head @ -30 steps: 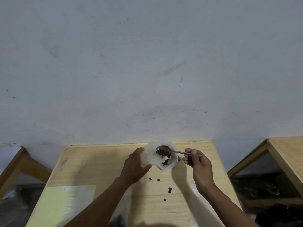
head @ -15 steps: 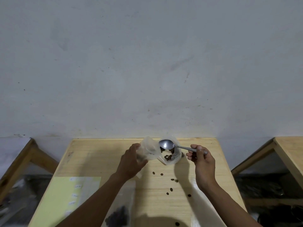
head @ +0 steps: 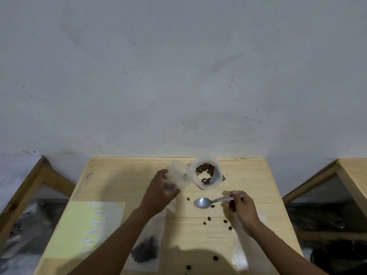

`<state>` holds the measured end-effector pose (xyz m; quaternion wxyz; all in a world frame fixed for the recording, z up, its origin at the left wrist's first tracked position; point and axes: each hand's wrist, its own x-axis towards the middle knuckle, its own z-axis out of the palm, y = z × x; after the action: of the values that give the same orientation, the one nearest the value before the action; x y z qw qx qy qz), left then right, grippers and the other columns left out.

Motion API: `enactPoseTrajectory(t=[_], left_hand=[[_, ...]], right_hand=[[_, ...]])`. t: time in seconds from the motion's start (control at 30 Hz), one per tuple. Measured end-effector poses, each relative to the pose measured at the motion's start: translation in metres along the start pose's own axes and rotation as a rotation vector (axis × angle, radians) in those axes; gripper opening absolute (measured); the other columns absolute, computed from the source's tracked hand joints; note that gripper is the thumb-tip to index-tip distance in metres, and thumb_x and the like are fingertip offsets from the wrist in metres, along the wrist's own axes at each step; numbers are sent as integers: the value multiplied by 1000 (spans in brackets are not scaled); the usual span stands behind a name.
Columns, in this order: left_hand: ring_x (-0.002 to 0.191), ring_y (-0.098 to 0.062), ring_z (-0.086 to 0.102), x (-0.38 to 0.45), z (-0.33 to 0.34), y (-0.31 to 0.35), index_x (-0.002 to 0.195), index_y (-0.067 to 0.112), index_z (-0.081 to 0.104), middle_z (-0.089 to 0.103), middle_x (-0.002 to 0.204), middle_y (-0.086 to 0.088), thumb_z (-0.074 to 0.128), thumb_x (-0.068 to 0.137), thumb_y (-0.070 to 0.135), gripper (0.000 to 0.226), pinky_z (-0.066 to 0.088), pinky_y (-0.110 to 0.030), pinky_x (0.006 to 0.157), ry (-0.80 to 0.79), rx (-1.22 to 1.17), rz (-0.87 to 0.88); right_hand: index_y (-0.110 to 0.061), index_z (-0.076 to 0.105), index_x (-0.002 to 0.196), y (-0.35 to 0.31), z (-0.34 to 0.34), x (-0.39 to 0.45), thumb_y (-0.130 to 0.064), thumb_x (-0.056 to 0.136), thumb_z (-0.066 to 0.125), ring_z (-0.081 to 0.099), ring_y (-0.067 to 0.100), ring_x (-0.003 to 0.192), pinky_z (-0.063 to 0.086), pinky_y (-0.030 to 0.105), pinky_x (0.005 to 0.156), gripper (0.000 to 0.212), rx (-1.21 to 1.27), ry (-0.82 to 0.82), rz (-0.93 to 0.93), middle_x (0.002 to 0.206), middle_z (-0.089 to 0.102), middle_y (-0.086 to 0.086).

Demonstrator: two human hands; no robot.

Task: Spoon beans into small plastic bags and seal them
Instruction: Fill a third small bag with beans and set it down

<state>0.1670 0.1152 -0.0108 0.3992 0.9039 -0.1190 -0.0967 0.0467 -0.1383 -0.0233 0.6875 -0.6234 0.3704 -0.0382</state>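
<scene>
My left hand (head: 158, 192) grips a small clear plastic bag (head: 178, 175) with a few dark beans in its bottom. Just right of it stands a larger open plastic bag of beans (head: 206, 174) near the table's far edge. My right hand (head: 241, 205) pinches the handle of a metal spoon (head: 202, 202), whose empty bowl lies low over the wooden table (head: 248, 175), in front of the larger bag. Several loose beans (head: 209, 218) are scattered on the table around the spoon.
A filled small bag of beans (head: 145, 251) lies flat near the front, under my left forearm. A yellow sheet with white labels (head: 87, 227) lies at the front left. Empty plastic bags (head: 239, 253) lie at the front right. Other wooden tables stand left and right.
My right hand has drawn the spoon out of the larger bag and lowered it toward me to the table. The small bag in my left hand has moved slightly left, away from the larger bag.
</scene>
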Motion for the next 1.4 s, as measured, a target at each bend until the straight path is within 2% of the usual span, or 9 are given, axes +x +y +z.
enactPoseTrajectory(t=[0.2, 0.4, 0.53, 0.67, 0.8, 0.9, 1.03, 1.2, 1.4], left_hand=[[100, -16, 56, -5, 5, 4, 133, 22, 38, 53, 113, 4, 80, 71, 41, 77, 49, -33, 85, -36, -9, 15], [98, -15, 61, -4, 5, 12, 132, 32, 35, 52, 113, 8, 73, 64, 55, 82, 52, -41, 87, -63, -26, 32], [101, -16, 58, -1, 9, 24, 135, 29, 35, 50, 113, 8, 70, 63, 57, 85, 50, -42, 90, -69, -25, 79], [104, -15, 52, 1, 15, 41, 137, 24, 36, 50, 115, 6, 66, 62, 59, 87, 47, -39, 91, -71, -11, 137], [110, -8, 50, 5, 14, 55, 137, 23, 36, 51, 121, 6, 75, 73, 51, 80, 43, -18, 90, -109, -103, 192], [103, -9, 57, 5, 6, 61, 133, 20, 44, 59, 111, 1, 68, 89, 24, 50, 42, -6, 81, -67, -195, 216], [86, -1, 65, 7, -5, 57, 117, 26, 53, 67, 86, 12, 62, 88, 2, 39, 49, -11, 79, 40, -128, 247], [79, 2, 66, 15, -12, 56, 100, 25, 54, 68, 80, 16, 64, 86, -1, 31, 47, -7, 75, 76, -89, 278], [81, -5, 68, 20, -23, 72, 102, 19, 61, 70, 82, 7, 70, 86, 12, 20, 51, -14, 79, 76, -231, 255]], right_hand=[[-1, 46, 114, -8, 2, 1, -17, 100, 51, 51, 24, 61, 49, 19, 44, 22, 97, 18, 82, 80, 55, 20], [-25, 22, 148, -9, -6, 15, -32, 100, 51, 53, 24, 55, 46, 32, 51, 57, -55, 22, 164, 87, 69, 28], [-9, 51, 126, -28, 1, 10, -34, 95, 60, 62, 22, 64, 54, 33, 62, 41, -102, -45, 51, 88, 70, 16], [-22, 67, 114, -56, 25, -12, -32, 84, 73, 68, 15, 85, 56, 31, 74, 32, -148, -345, -127, 98, 71, 6], [-14, 68, 76, -66, 43, -11, -32, 87, 71, 52, 13, 64, 45, 35, 64, 20, -245, -247, -340, 67, 59, 7], [-8, 67, 77, -71, 42, -3, -38, 88, 62, 55, 16, 67, 50, 45, 69, 32, -290, -163, -396, 75, 66, 16], [-9, 69, 77, -90, 34, 1, -23, 92, 63, 62, 16, 68, 49, 35, 69, 21, -386, -217, -442, 75, 70, 9], [-13, 71, 85, -115, 31, 2, -18, 94, 61, 64, 17, 67, 50, 29, 66, 14, -527, -326, -522, 76, 71, 5], [-24, 61, 80, -129, 30, 0, -21, 94, 61, 64, 15, 60, 51, 29, 54, 14, -588, -234, -616, 70, 69, -2]])
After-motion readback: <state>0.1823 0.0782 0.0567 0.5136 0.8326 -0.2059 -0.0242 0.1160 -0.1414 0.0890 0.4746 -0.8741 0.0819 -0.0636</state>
